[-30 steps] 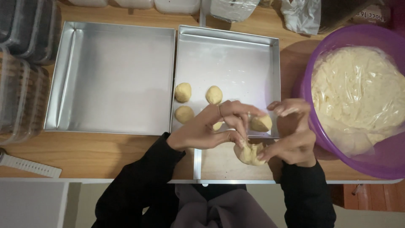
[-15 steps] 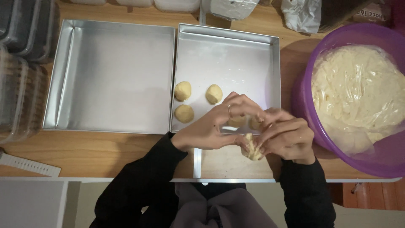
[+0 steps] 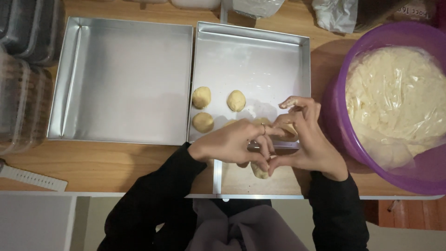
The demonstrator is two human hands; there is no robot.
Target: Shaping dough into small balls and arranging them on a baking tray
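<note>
Your left hand [image 3: 232, 144] and right hand [image 3: 302, 148] meet at lower centre of the frame, both clenched around a small dough lump [image 3: 259, 171] that peeks out beneath the fingers, just below the near rim of the right baking tin [image 3: 260, 56]. It looks soft and tacky, so it likely deforms easily; cup it lightly rather than pinch. Three dough balls [image 3: 201, 97] sit inside that tin, left of your hands. The purple bowl [image 3: 339, 116] of dough stands at right. Compared with a second ago, your hands have closed tighter over the lump.

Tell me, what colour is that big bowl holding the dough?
Purple bowl, clearest in the head view.
</note>
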